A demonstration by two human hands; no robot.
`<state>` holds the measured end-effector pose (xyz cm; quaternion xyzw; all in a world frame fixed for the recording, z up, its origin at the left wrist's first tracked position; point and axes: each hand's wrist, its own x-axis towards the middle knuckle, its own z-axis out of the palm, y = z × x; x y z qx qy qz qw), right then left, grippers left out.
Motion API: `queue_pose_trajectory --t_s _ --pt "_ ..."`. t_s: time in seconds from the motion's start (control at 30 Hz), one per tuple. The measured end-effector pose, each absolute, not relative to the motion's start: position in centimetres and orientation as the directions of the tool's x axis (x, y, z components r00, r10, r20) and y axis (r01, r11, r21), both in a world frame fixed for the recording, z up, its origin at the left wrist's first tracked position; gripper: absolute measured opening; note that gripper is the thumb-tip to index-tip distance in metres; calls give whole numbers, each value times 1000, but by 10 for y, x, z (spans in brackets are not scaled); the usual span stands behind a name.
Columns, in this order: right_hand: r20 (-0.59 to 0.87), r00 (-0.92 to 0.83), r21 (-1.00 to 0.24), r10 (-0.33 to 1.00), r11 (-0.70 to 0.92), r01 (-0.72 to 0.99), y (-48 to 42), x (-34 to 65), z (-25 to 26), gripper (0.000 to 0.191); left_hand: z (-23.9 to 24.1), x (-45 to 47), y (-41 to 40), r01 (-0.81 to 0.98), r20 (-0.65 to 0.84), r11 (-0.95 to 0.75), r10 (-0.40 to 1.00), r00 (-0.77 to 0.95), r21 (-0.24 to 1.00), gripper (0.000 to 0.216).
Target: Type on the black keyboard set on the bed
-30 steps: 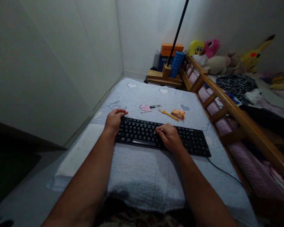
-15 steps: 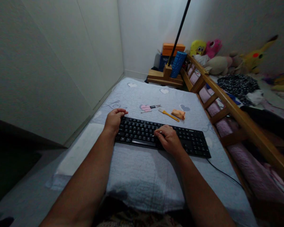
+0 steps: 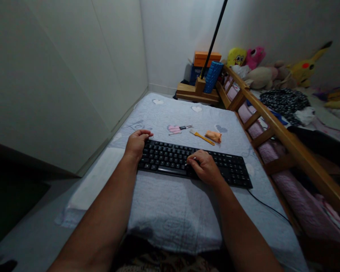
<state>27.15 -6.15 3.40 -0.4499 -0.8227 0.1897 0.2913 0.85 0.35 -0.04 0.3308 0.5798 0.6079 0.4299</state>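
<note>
A black full-size keyboard [image 3: 170, 158] lies slightly slanted on the pale blue bedspread. At its left end my left hand [image 3: 135, 145] is closed around the upper corner, fingers curled past the edge. My right hand [image 3: 203, 166] hovers low over the middle keys, pinching a thin cotton swab [image 3: 186, 164] whose white tip points down at them. Beyond the keyboard lie a yellow-handled brush [image 3: 204, 138], a folded orange cloth [image 3: 213, 136] and a dark-handled slim tool [image 3: 186, 127]. A thin white stick [image 3: 175, 133] rests beside that tool.
A wooden bed rail [image 3: 289, 134] runs along the right, with plush toys [image 3: 255, 58] and clothes behind it. White panels [image 3: 107, 68] stand at the left. The keyboard cable [image 3: 269, 207] trails right. A wooden stand [image 3: 198, 90] with a black pole is at the back.
My right hand has shifted slightly to the right over the keys, and the swab is tilted more steeply. The left hand and the keyboard stay put.
</note>
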Motion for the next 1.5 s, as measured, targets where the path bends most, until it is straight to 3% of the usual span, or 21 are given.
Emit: queue_pose_trajectory --t_s 0.9,1.5 --pt "293 -405 -554 866 499 666 -62 274 37 17 1 9 4 -129 -96 46 905 -413 991 13" --pt "367 -337 -544 867 494 678 -58 274 28 14 1 9 3 -138 -106 53 905 -412 989 14"
